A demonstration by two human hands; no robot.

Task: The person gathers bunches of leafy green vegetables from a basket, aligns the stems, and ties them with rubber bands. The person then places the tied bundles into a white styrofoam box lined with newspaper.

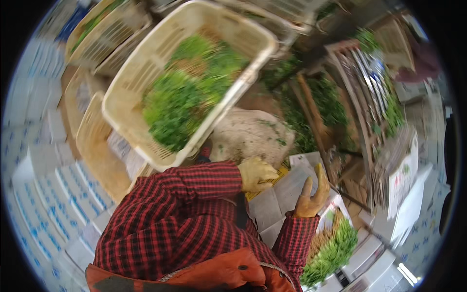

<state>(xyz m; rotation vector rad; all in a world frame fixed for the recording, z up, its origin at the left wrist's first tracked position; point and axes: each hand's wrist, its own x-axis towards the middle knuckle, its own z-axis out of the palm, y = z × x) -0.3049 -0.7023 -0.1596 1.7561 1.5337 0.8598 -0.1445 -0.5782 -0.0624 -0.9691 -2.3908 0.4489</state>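
My left hand (258, 174), in a pale yellowish glove, is at the near edge of a yellow perforated crate (279, 179); its fingers are slightly curled, and whether they grip the rim I cannot tell. My right hand (313, 195), in an orange-tan glove, is raised with fingers apart and holds nothing. Grey-white paper sheets (288, 189) lie over the yellow crate between the hands. Bundles of leafy greens with brown roots (330, 244) lie beside my right forearm. Ahead to the left, a large cream plastic basket (230, 124) holds more green bunches (182, 95).
A pale, dirt-specked sack (255, 135) sits beyond my left hand. On the right stand a wooden rack (359, 109) and stacked flat cardboard (397, 175). More cream baskets (98, 146) and piled white boxes (62, 197) are on the left. Loose greens (324, 98) lie behind the sack.
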